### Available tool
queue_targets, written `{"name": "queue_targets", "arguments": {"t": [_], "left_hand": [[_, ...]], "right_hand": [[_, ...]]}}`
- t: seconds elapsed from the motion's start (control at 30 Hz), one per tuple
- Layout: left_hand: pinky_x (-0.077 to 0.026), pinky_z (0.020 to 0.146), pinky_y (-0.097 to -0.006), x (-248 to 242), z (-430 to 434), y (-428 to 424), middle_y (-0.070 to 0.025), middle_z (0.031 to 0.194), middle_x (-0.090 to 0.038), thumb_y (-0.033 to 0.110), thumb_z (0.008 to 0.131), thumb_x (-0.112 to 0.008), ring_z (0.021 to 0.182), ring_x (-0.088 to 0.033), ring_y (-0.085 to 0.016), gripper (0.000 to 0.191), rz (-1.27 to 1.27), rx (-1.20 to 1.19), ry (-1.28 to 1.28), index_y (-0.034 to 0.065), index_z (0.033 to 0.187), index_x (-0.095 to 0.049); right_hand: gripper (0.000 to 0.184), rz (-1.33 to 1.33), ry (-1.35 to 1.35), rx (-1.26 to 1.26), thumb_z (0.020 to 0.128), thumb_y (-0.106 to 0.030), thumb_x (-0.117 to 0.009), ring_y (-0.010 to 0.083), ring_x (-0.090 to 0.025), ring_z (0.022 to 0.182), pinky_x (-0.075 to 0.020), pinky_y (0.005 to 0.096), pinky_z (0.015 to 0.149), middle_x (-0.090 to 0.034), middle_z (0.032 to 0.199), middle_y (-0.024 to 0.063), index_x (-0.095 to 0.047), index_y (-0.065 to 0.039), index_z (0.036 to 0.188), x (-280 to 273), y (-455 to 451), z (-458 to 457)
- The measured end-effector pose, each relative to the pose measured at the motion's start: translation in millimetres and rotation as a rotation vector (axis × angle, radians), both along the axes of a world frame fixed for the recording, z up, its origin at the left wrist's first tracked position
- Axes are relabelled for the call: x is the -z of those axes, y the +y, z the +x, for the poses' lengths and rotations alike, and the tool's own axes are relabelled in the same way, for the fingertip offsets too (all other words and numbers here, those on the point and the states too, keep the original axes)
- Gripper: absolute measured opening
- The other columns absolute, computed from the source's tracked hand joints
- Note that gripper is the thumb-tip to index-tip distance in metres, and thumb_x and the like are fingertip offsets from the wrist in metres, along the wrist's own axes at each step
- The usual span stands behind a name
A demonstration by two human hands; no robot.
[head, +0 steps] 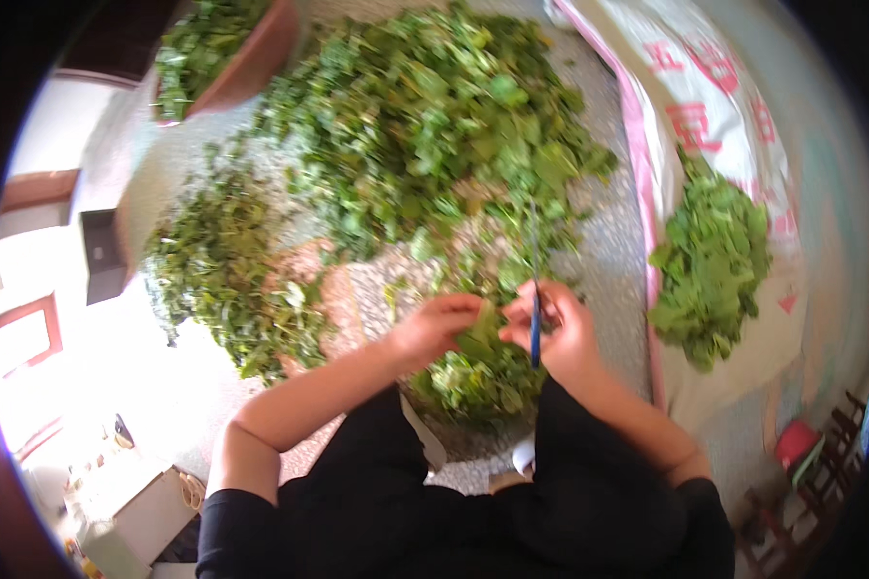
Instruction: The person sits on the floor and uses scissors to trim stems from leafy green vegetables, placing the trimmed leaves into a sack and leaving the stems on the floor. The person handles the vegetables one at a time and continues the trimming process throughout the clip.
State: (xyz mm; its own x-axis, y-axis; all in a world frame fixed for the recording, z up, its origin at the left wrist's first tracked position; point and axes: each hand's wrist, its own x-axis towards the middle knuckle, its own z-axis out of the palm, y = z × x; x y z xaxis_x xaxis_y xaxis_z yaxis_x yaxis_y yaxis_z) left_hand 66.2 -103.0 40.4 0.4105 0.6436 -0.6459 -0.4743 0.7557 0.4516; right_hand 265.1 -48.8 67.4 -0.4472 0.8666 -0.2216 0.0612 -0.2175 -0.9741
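Between my knees, above a small heap of leafy greens (478, 383), my left hand (434, 329) pinches a broad green leaf (484, 334). My right hand (561, 333) is just to the right, its fingertips at or very near that leaf. It grips a slim blade tool with a blue handle (536, 333), seen edge-on, perhaps a knife; the blade points away from me. Beyond my hands spreads a large pile of cut leafy greens (434, 123) on the speckled floor (384, 279).
A second pile of greens (232, 268) lies at left. A reddish-brown basin (261, 58) holding greens stands at far left. On the right, a bunch of leaves (713, 268) rests on a white woven sack (731, 137) bearing red writing. Wooden stools (815, 492) are at lower right.
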Motion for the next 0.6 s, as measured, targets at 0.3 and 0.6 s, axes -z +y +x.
{"name": "queue_targets", "arguments": {"t": [0.3, 0.6], "left_hand": [[-0.044, 0.072, -0.0242, -7.8, 16.5, 0.2, -0.0037, 0.092, -0.060, 0.012, 0.089, -0.055, 0.081, -0.057, -0.010, 0.019, 0.038, -0.103, 0.192, 0.0023, 0.105, -0.054], [-0.049, 0.068, -0.0329, -54.1, 2.3, 17.6, -0.0082, 0.088, -0.059, 0.012, 0.081, -0.060, 0.081, -0.060, -0.022, 0.019, 1.047, 0.465, 1.111, 0.0074, 0.099, -0.058]], "right_hand": [[0.045, 0.028, -0.228, -0.049, 0.070, 0.000, -0.074, 0.0135, -0.063, 0.077, -0.0504, 0.0266, 0.067, -0.065, 0.085, 0.0084, -0.051, 0.000, 0.109, -24.9, -0.6, -16.4], [0.046, -0.134, -0.079, -0.271, 0.070, 0.007, -0.069, 0.0150, -0.062, 0.075, -0.0502, 0.0262, 0.067, -0.064, 0.081, 0.0091, -0.049, -0.003, 0.110, -22.6, 29.3, 1.7]]}}
